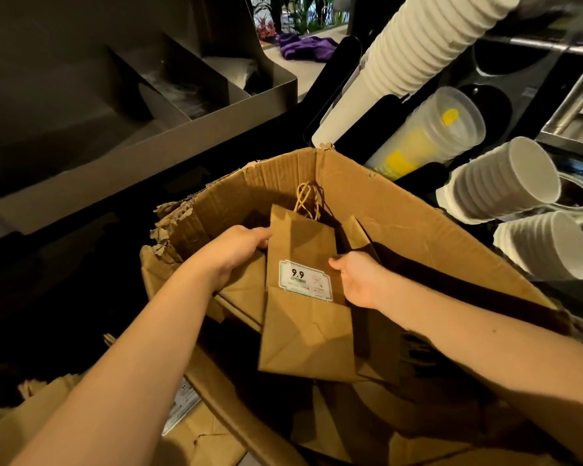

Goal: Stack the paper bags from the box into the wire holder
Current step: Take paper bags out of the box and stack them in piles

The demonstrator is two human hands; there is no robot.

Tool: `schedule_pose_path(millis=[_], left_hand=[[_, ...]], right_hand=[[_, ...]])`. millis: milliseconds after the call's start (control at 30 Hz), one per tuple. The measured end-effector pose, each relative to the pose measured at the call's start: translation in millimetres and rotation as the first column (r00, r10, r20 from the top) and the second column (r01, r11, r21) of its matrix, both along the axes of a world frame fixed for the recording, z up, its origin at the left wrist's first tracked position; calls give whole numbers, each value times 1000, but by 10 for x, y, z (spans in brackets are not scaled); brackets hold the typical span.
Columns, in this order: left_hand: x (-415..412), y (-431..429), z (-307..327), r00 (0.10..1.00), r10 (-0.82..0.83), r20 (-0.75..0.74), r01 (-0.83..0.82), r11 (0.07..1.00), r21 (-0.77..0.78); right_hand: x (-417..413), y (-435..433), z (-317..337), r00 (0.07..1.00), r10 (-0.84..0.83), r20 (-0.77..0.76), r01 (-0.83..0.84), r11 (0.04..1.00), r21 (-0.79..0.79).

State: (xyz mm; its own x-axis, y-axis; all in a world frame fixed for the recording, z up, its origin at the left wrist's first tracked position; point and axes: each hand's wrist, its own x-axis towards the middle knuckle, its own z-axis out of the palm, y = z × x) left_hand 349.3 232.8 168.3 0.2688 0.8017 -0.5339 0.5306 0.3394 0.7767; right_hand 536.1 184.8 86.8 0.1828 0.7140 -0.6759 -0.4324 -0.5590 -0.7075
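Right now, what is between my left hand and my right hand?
A brown paper bag with a 9.9 label fills the gap. The left hand grips its left edge, the right hand its right edge, over the box. The head view shows it.

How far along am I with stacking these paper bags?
Done: cannot tell, the wire holder is out of view. In hand: left hand and right hand grip one labelled paper bag over the cardboard box. Left: more bags lie inside it.
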Motion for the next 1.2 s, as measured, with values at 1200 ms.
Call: schedule_pose_path(millis=[1200], left_hand=[[-77,43,-202,852,-174,-495,315,924,218]], right_hand=[[112,-131,-568,-292,736,611,-442,463,-768]])
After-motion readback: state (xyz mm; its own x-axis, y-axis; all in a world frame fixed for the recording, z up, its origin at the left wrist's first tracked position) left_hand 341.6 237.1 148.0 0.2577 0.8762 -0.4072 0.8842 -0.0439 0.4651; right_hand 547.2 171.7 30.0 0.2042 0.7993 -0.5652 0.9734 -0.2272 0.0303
